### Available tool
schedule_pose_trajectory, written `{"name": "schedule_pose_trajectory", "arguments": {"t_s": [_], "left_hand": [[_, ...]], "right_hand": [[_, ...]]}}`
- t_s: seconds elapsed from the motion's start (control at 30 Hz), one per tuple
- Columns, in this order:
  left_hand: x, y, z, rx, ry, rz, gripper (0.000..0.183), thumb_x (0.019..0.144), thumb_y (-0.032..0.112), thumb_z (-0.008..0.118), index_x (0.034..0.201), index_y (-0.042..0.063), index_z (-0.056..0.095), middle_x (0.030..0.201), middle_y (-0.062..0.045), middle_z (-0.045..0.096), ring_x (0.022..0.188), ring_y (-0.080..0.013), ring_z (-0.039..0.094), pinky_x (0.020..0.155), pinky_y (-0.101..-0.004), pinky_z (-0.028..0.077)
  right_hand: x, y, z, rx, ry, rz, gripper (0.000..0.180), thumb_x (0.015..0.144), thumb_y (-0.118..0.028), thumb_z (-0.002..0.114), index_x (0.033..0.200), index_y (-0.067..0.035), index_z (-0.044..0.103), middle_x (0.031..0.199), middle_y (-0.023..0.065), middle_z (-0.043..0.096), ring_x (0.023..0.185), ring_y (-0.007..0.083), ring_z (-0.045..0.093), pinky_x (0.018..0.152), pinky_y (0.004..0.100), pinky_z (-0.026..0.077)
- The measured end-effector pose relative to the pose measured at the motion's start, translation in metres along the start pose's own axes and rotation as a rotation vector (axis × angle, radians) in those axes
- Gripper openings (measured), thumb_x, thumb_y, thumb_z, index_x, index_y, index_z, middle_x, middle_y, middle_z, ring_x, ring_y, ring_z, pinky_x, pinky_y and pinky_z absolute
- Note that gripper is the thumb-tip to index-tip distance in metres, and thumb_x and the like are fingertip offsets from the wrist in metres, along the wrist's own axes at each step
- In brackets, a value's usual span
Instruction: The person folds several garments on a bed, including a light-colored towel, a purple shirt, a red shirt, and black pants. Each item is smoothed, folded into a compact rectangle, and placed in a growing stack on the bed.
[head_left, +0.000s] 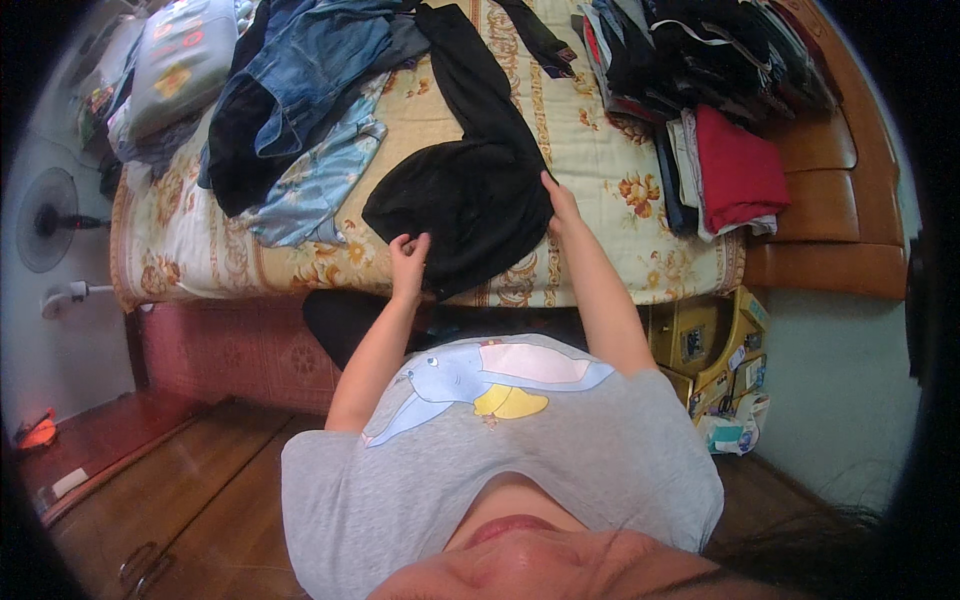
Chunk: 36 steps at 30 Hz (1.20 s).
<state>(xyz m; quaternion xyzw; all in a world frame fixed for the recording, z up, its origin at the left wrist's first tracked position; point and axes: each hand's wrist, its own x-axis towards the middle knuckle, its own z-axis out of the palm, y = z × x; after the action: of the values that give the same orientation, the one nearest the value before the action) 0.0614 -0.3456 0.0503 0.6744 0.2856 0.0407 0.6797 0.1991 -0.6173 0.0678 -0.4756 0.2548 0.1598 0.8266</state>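
Note:
A black garment (469, 202) lies on the flowered bedspread (637, 262) in front of me, its wide part near the bed's edge and a long narrow part running away to the far side. My left hand (409, 259) is at its near left edge with fingers curled; whether cloth is pinched between them is unclear. At the garment's right edge is my right hand (559, 202), its fingers against the cloth and partly hidden, so its grip cannot be made out.
Loose denim (322, 60) and a light blue patterned garment (330, 172) lie left. Folded dark clothes (690, 60) and a red folded cloth (739, 169) are stacked right, by the wooden headboard (817, 195). A filled plastic bag (184, 60) sits far left, above a fan (49, 220).

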Motion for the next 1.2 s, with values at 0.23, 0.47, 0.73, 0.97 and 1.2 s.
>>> {"name": "schedule_pose_trajectory", "arguments": {"t_s": [0.23, 0.47, 0.73, 0.97, 1.2], "left_hand": [[0.016, 0.0, -0.006, 0.572, -0.357, 0.106, 0.041, 0.075, 0.014, 0.069, 0.108, -0.005, 0.053, 0.085, -0.01, 0.062, 0.075, -0.0173, 0.059, 0.07, -0.031, 0.047], [-0.005, 0.04, -0.006, -0.308, -0.535, -0.357, 0.034, 0.084, 0.008, 0.056, 0.118, 0.006, 0.052, 0.112, -0.004, 0.058, 0.104, -0.018, 0.053, 0.089, -0.0312, 0.041], [-0.034, 0.098, 0.035, 0.178, -0.744, 0.159, 0.044, 0.089, 0.018, 0.054, 0.127, 0.0, 0.04, 0.123, -0.011, 0.051, 0.112, -0.0229, 0.049, 0.094, -0.0307, 0.037], [-0.071, 0.109, 0.056, 0.723, -1.01, 0.65, 0.027, 0.08, 0.01, 0.059, 0.107, 0.005, 0.053, 0.117, -0.02, 0.048, 0.096, -0.0382, 0.054, 0.082, -0.0424, 0.046], [-0.01, 0.043, 0.012, 0.726, 0.209, 0.37, 0.059, 0.067, 0.013, 0.074, 0.117, 0.002, 0.045, 0.104, -0.021, 0.05, 0.104, -0.033, 0.047, 0.091, -0.0399, 0.038]], "right_hand": [[0.014, -0.012, 0.013, 0.049, -0.009, 0.133, 0.041, 0.087, -0.03, 0.058, 0.112, 0.002, 0.054, 0.106, 0.0143, 0.062, 0.095, 0.0282, 0.06, 0.087, 0.041, 0.047], [-0.029, 0.026, -0.077, 0.278, 0.448, -0.112, 0.043, 0.09, -0.029, 0.053, 0.118, 0.003, 0.047, 0.109, 0.0158, 0.058, 0.095, 0.0313, 0.058, 0.083, 0.0425, 0.048], [-0.091, 0.023, -0.024, -0.956, 0.052, -0.898, 0.052, 0.086, -0.032, 0.059, 0.126, -0.003, 0.044, 0.123, 0.0175, 0.047, 0.115, 0.0295, 0.043, 0.099, 0.0384, 0.032], [-0.116, -0.012, 0.053, -1.128, -0.24, -0.379, 0.052, 0.075, -0.027, 0.063, 0.119, 0.0, 0.053, 0.106, 0.0194, 0.061, 0.1, 0.0263, 0.058, 0.085, 0.0316, 0.044], [-0.132, -0.064, 0.011, 0.032, -0.115, -0.215, 0.028, 0.078, -0.015, 0.055, 0.101, 0.002, 0.059, 0.091, 0.0092, 0.063, 0.087, 0.0202, 0.059, 0.077, 0.0334, 0.047]]}}
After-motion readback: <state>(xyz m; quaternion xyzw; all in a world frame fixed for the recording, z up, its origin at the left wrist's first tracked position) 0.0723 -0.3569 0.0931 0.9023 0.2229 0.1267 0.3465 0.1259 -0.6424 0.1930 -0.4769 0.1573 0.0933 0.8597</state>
